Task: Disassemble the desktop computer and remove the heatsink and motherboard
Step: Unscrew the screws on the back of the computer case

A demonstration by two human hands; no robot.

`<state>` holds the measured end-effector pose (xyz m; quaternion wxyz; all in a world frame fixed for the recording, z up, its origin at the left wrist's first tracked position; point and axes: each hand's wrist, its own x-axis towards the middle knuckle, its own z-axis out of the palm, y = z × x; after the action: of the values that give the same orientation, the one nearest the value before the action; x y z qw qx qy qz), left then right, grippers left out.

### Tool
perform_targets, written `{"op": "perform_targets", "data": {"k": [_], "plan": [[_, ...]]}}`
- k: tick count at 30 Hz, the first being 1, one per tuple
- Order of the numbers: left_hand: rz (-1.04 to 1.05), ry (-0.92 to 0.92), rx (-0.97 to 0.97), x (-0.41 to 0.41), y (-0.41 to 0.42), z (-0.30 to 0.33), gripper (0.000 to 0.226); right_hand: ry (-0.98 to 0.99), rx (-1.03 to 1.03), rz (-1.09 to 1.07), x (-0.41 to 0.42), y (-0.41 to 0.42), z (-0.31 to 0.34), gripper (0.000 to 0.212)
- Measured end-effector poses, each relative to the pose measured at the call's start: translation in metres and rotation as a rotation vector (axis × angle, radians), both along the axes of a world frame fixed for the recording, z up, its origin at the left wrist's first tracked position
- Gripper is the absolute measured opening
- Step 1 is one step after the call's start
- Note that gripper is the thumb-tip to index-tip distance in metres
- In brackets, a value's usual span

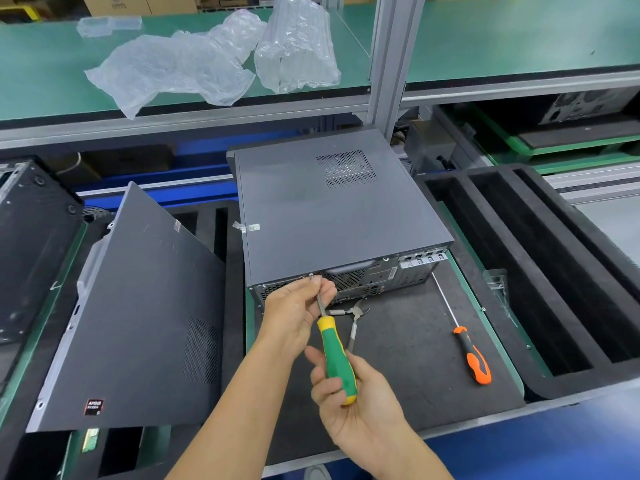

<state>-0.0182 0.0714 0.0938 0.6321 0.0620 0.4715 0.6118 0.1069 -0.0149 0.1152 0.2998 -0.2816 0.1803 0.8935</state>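
A: Where's the computer (332,209)?

B: Lying on its side on the dark mat (408,341) of the tabletop, just beyond both hands, rear panel facing the person and the side cover on top.

A: And the hands?

B: The right hand (356,403) curls its fingers round the green-and-yellow handle of a screwdriver (334,355). The left hand (298,313) sits just ahead of it, nearer the case, pinching the metal shaft close to the tip.

A: Where's the tip?

B: At the top edge of the rear panel, at a small screw (311,276) right above the left fingertips. I cannot tell whether it is seated in the screw head.

A: Anything near the hands?

B: Pliers (353,317) lie on the mat just right of the left hand, partly behind the screwdriver. Further right of the right hand, well apart, lies a long driver (472,355) with an orange-and-black handle, its thin shaft pointing toward the case.

A: And off to the sides?

B: Left of the left forearm a loose grey panel (138,306) leans tilted, with a small sticker at its near corner. Far right of the right hand sits a black foam tray (540,271) with long slots. Beyond the case, on the green shelf (485,39), lies crumpled clear wrap (221,60).
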Motion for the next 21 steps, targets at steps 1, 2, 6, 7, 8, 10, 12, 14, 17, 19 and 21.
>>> {"op": "perform_targets", "data": {"k": [1,2,6,7,8,10,12,14,17,19,21], "plan": [[-0.003,0.000,0.000,0.000,0.000,0.000,0.007,0.021,0.016,-0.010,0.001,0.000,0.000,0.045],[-0.005,0.000,0.000,0.000,0.000,0.001,0.007,0.028,0.035,-0.019,0.001,0.000,0.001,0.041],[0.003,-0.011,-0.002,-0.001,-0.001,0.002,0.008,-0.264,0.188,0.061,-0.005,-0.001,0.005,0.036],[0.005,-0.013,-0.002,-0.001,-0.001,0.001,0.008,-0.406,0.240,0.089,-0.008,0.000,0.006,0.033],[0.003,-0.008,-0.002,-0.001,-0.002,0.001,0.008,-0.546,0.292,0.117,-0.010,0.000,0.005,0.030],[-0.003,0.004,-0.005,-0.001,-0.002,0.002,0.010,-0.817,0.410,0.178,-0.011,0.002,0.003,0.031],[0.000,0.000,-0.012,0.000,-0.002,0.002,0.011,-0.924,0.439,0.173,-0.012,0.004,0.002,0.036],[0.012,-0.024,-0.016,0.001,-0.001,0.002,0.011,-0.744,0.338,0.141,-0.012,0.005,0.004,0.043],[0.025,-0.055,-0.013,0.002,0.000,0.002,0.011,-0.253,0.054,0.115,-0.008,0.001,0.004,0.059],[0.022,-0.059,-0.008,0.001,0.000,0.002,0.011,-0.114,0.034,0.108,-0.003,-0.002,0.001,0.060],[0.018,-0.056,-0.003,0.001,0.000,0.001,0.012,-0.064,0.051,0.080,0.001,-0.002,0.000,0.050]]}}
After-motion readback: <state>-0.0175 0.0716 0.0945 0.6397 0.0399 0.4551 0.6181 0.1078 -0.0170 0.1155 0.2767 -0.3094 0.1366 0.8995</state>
